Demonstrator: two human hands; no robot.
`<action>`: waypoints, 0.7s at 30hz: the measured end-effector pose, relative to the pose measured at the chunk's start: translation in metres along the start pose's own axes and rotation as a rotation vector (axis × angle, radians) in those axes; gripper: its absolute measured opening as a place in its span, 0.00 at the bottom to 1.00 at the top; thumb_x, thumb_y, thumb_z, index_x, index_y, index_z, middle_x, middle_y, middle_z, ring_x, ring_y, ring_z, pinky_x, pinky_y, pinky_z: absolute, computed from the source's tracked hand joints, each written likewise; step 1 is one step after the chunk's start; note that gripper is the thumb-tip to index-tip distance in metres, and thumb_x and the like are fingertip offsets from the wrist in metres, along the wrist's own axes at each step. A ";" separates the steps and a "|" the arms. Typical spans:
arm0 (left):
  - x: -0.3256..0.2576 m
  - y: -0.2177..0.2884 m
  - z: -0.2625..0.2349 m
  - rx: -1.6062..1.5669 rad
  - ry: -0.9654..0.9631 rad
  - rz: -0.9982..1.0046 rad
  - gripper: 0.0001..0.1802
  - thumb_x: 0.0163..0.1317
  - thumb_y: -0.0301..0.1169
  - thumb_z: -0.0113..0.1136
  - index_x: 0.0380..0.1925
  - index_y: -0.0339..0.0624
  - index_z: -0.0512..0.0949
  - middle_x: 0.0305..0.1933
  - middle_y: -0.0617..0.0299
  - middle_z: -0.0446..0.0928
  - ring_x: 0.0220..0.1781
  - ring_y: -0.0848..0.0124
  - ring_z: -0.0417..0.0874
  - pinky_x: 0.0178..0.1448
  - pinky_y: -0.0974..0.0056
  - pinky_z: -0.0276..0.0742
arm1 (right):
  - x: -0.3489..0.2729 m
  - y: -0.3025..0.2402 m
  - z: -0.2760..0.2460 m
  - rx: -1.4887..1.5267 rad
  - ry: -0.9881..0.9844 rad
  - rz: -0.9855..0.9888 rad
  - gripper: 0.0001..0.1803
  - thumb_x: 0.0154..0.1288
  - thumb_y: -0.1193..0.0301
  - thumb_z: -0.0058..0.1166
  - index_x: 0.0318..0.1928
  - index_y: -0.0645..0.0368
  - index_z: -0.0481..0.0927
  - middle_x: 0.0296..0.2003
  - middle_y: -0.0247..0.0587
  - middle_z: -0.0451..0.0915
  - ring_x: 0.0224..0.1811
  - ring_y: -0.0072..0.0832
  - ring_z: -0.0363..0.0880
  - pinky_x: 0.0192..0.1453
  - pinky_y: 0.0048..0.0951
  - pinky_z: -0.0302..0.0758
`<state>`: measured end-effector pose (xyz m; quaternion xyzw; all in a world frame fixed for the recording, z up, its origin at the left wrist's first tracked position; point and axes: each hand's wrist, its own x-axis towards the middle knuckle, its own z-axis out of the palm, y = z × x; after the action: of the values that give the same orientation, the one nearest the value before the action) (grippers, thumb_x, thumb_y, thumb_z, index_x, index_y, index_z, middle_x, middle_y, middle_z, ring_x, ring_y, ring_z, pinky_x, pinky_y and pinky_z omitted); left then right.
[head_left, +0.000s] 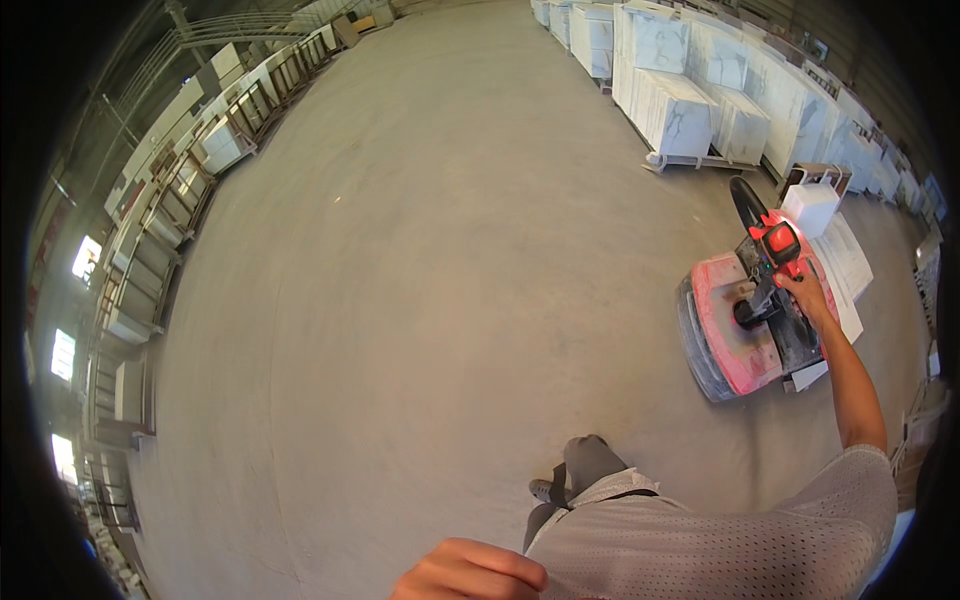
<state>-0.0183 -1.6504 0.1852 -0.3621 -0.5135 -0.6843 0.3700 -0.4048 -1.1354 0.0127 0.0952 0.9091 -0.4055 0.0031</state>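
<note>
A red pallet truck point(735, 340) stands on the grey concrete floor point(430, 300) at the right of the scene, its black tiller rising to a red control head point(775, 243). The right hand point(808, 293) reaches out on a straight arm and is closed around the handle just below that head, fingers wrapped over the grip. The left hand point(468, 572) hangs at the near edge, fingers curled loosely together and holding nothing. Flat white slabs point(843, 262) lie behind the truck at the far right, with 1 white block point(810, 207) just beyond the control head. Farther off, along the right, stand pallets of white veined stone blocks point(690, 100), close in a row. Along the left wall run metal racks point(190, 170) bearing pale slabs, with bright windows point(86, 257) beyond them. Between the racks and the pallets the floor runs open to the far end. The person's pale mesh shirt point(740, 545) and 1 dark shoe point(545, 490) fill the near foreground.
</note>
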 end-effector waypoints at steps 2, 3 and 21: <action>0.003 0.001 -0.008 0.000 -0.022 -0.010 0.15 0.80 0.35 0.40 0.62 0.53 0.70 0.25 0.54 0.79 0.13 0.65 0.74 0.22 0.59 0.78 | -0.010 -0.013 0.005 -0.005 -0.012 -0.018 0.23 0.59 0.48 0.69 0.34 0.54 0.76 0.16 0.27 0.68 0.11 0.19 0.64 0.14 0.25 0.59; 0.005 0.003 -0.012 0.032 -0.052 -0.042 0.16 0.80 0.35 0.40 0.63 0.54 0.69 0.25 0.54 0.79 0.13 0.65 0.75 0.22 0.58 0.79 | -0.012 -0.020 0.008 -0.014 -0.012 -0.020 0.23 0.60 0.48 0.68 0.34 0.54 0.76 0.16 0.27 0.68 0.11 0.19 0.64 0.14 0.25 0.60; -0.134 -0.142 -0.100 0.130 0.419 -1.437 0.17 0.75 0.38 0.51 0.40 0.35 0.81 0.24 0.63 0.76 0.26 0.74 0.74 0.34 0.66 0.70 | -0.189 0.067 0.046 -0.187 0.177 0.186 0.28 0.59 0.49 0.70 0.39 0.65 0.79 0.28 0.37 0.78 0.29 0.31 0.75 0.36 0.35 0.73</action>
<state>-0.0927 -1.7014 -0.0153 0.2226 -0.5819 -0.7801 -0.0572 -0.2104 -1.1581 -0.0522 0.2137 0.9268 -0.3072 -0.0306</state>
